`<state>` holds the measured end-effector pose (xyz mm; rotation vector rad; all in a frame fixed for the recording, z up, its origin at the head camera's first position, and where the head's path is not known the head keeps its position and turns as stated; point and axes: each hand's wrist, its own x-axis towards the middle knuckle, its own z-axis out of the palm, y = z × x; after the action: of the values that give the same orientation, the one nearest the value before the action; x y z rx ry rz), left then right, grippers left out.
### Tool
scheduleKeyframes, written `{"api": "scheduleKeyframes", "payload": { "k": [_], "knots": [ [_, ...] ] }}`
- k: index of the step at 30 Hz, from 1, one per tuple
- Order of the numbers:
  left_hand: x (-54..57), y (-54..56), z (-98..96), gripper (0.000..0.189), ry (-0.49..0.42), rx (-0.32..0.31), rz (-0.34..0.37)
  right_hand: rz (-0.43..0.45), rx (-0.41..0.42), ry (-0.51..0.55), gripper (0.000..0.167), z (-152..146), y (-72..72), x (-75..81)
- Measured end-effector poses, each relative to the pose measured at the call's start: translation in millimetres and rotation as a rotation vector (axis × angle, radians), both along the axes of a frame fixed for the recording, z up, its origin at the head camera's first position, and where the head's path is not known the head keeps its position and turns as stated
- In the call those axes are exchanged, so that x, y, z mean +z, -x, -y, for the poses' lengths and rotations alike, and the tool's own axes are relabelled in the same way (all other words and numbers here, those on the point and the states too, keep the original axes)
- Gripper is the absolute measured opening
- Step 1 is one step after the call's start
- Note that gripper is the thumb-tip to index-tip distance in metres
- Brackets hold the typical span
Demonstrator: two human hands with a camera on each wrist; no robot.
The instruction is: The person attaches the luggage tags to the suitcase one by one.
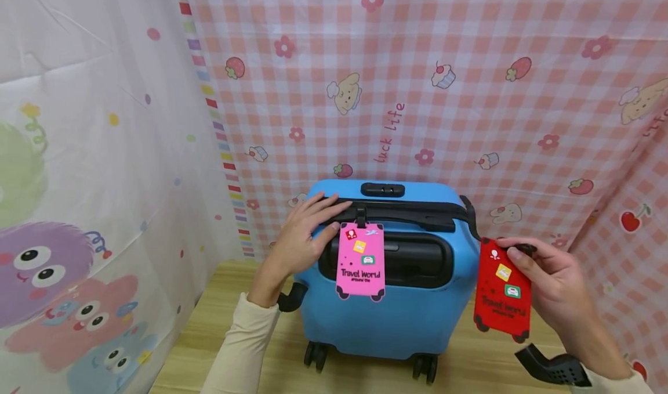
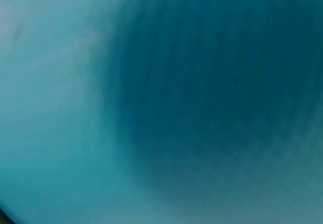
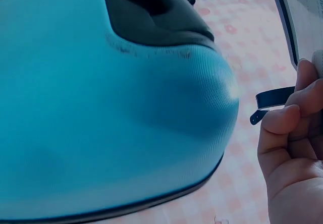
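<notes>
A blue hard-shell suitcase [image 1: 381, 321] stands upright before me. My left hand [image 1: 296, 244] rests on its top left edge, fingers extended over the black trim beside a pink luggage tag [image 1: 361, 263]. That tag hangs from the side handle, printed "Travel World". Off the suitcase's right side, my right hand [image 1: 557, 282] pinches a red luggage tag [image 1: 501, 301] near its upper end. A black strap [image 3: 275, 98] sticks out past the fingers in the right wrist view. Close, blurred blue shell [image 2: 55, 128] fills the left wrist view.
The suitcase stands on a wood-grain surface [image 1: 209, 318] on black wheels [image 1: 425, 368]. A pink checked cloth [image 1: 469, 34] hangs behind it. To the left hangs a white cloth [image 1: 125, 167] with cartoon figures. A black combination lock [image 1: 382, 190] sits on the suitcase's top.
</notes>
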<state>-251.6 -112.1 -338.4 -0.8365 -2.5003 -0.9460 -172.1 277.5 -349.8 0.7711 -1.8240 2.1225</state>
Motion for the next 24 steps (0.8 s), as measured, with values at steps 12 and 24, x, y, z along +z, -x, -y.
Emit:
{"api": "scheduleKeyframes", "payload": {
  "k": [12,24],
  "knots": [
    [1.2,0.3,0.1,0.043,0.003,-0.004,-0.001,-0.052,0.234,-0.008,0.041,18.3,-0.6,1.9],
    [0.1,0.0,-0.2,0.042,0.007,0.007,-0.003,0.008,0.392,-0.071,0.041,33.1,-6.4,4.6]
  ]
}}
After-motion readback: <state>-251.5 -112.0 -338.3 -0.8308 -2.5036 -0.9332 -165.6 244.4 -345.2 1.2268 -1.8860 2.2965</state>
